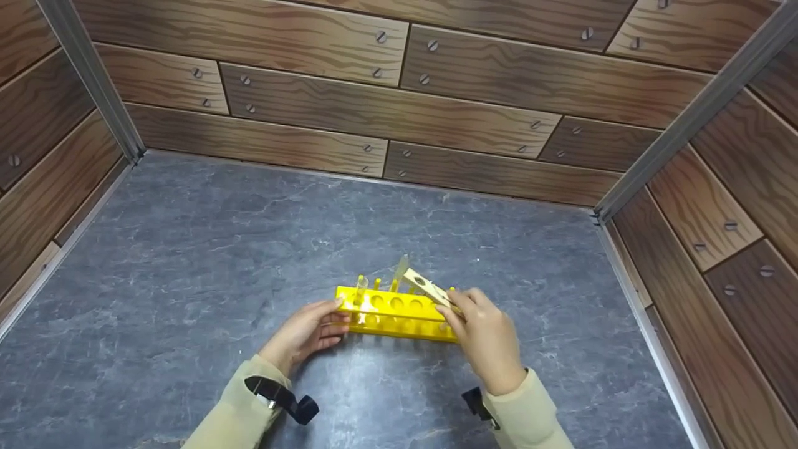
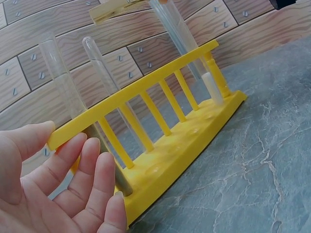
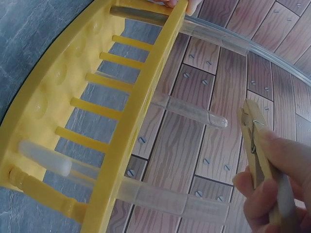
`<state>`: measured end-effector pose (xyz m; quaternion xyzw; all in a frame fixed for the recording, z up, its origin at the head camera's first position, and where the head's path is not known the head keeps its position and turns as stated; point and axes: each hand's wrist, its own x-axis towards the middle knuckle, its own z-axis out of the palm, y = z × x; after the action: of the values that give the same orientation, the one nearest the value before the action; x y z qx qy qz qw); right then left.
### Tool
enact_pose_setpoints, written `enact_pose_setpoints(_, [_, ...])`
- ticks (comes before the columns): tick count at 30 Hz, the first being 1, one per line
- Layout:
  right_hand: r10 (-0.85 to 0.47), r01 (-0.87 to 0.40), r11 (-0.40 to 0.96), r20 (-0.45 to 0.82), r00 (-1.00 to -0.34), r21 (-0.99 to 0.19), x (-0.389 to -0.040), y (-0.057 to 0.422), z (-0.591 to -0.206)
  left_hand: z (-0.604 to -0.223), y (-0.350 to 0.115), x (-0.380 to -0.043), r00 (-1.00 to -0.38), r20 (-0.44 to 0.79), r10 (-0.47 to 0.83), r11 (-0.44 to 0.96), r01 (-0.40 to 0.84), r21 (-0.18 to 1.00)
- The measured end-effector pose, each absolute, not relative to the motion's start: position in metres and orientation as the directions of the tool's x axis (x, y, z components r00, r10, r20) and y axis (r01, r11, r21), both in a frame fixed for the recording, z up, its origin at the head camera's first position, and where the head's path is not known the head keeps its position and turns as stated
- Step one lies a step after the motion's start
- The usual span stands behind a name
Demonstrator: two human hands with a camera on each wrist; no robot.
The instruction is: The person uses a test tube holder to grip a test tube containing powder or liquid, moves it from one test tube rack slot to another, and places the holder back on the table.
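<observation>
My left hand (image 1: 308,330) pinches the top bar at the left end of a yellow test tube rack (image 1: 396,304) between thumb and fingers. My right hand (image 1: 489,333) grips a wooden test tube clamp (image 1: 430,288), whose tip overlaps an upside-down test tube (image 1: 400,269) in the head view. In the right wrist view, the tip of the clamp appears beside that tube's rounded end (image 3: 218,120). A tube with dark contents (image 2: 121,179) stands at the rack's left end. At the right end is a tube with white contents (image 2: 212,87), largely covered by my right hand in the head view.
The rack stands on a grey marbled tabletop (image 1: 249,218). Wood-patterned panels (image 1: 312,93) rise at the back and both sides, with metal posts (image 1: 686,112) in the corners. Short yellow pegs (image 1: 377,284) line the rack's back edge. Each wrist wears a black strap (image 1: 274,394).
</observation>
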<state>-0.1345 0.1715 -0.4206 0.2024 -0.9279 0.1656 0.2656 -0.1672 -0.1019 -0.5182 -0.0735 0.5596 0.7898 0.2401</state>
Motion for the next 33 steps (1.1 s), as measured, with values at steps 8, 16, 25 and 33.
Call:
enact_pose_setpoints(8, [-0.287,-0.458,0.867,0.556,-0.78,-0.195,-0.133,0.174,-0.42,-0.518,-0.103,-0.167,-0.873,-0.384,0.3,-0.248,-0.46,0.852])
enact_pose_setpoints(16, [-0.269,-0.431,0.88,0.541,-0.797,-0.199,-0.132,0.178,-0.418,-0.517,-0.103,-0.167,-0.871,-0.388,0.301,-0.25,-0.465,0.85])
enact_pose_setpoints(25, [-0.253,-0.405,0.893,0.522,-0.814,-0.199,-0.128,0.185,-0.419,-0.521,-0.103,-0.164,-0.872,-0.387,0.299,-0.249,-0.463,0.851])
enact_pose_setpoints(33, [-0.245,-0.396,0.898,0.528,-0.813,-0.192,-0.131,0.189,-0.418,-0.52,-0.104,-0.168,-0.879,-0.379,0.29,-0.263,-0.454,0.851])
